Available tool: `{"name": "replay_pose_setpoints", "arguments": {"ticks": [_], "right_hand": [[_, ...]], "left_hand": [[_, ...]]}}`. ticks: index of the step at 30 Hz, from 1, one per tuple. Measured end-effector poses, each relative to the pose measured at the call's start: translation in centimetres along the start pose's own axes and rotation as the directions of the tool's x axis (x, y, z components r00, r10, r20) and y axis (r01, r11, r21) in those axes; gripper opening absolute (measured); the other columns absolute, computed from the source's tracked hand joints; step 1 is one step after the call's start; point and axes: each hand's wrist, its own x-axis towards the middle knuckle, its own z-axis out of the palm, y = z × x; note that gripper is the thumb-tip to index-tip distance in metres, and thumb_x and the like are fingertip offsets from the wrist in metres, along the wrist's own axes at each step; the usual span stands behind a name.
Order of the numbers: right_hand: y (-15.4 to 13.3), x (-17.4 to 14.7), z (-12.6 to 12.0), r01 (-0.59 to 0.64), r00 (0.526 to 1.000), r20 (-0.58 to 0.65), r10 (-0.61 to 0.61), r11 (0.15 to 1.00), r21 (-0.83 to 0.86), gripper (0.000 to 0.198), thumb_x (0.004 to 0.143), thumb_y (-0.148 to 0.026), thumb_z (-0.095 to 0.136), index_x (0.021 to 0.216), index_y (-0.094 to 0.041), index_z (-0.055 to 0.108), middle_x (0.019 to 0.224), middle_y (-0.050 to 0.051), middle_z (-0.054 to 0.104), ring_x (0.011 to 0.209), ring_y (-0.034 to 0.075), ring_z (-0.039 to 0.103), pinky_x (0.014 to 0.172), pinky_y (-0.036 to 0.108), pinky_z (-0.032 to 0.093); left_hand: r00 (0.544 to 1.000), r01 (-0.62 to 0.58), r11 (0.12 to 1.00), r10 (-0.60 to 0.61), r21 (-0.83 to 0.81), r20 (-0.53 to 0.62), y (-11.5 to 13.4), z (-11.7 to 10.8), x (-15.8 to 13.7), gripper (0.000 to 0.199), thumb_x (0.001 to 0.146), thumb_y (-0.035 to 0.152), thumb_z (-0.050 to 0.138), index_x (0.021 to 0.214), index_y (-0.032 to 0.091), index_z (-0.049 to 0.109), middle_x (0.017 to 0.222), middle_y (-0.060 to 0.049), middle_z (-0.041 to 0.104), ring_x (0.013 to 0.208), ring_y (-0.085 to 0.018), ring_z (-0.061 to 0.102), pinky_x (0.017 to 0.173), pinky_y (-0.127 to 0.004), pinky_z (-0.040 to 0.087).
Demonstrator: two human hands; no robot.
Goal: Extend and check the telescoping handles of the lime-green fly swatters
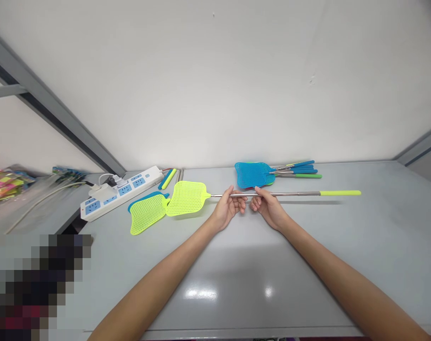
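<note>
A yellow-green fly swatter (187, 198) with a long extended metal rod lies level across both my hands, just above the table. My left hand (228, 208) pinches the rod near the swatter's head, thumb on top. Close beside it, my right hand (268, 206) pinches the same rod around its middle, fingers curled. The yellow grip points to the right. Behind my hands rests a pile of fly swatters (254, 174) with a blue one on top, their blue and green handles to the right. On the left lie a yellow swatter head (147, 219) and a blue one partly beneath it.
A white power strip (130, 190) with plugs and cables stands at the left. Next to it are blue and yellow handles (169, 179) with metal rods. Packaged items (9, 182) lie beyond the grey frame (59, 104). A white wall (215, 85) backs the grey table (229, 284).
</note>
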Motion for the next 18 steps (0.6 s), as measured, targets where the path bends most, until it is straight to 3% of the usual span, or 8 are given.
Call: {"name": "replay_pose_setpoints", "arguments": {"ticks": [18], "right_hand": [[0.09,-0.01,-0.06,0.003,1.0,0.025,-0.002,0.999,-0.033,0.042,0.073,-0.041,0.052,0.039,-0.018,0.041,0.039,-0.003,0.037,0.042,0.012,0.042,0.052,0.029,0.031]], "left_hand": [[1.0,0.004,1.0,-0.004,0.002,-0.018,0.05,0.26,-0.04,0.042,0.079,0.044,0.035,0.067,0.011,0.057,0.057,-0.006,0.057,0.049,-0.012,0.05,0.05,-0.023,0.037]]}}
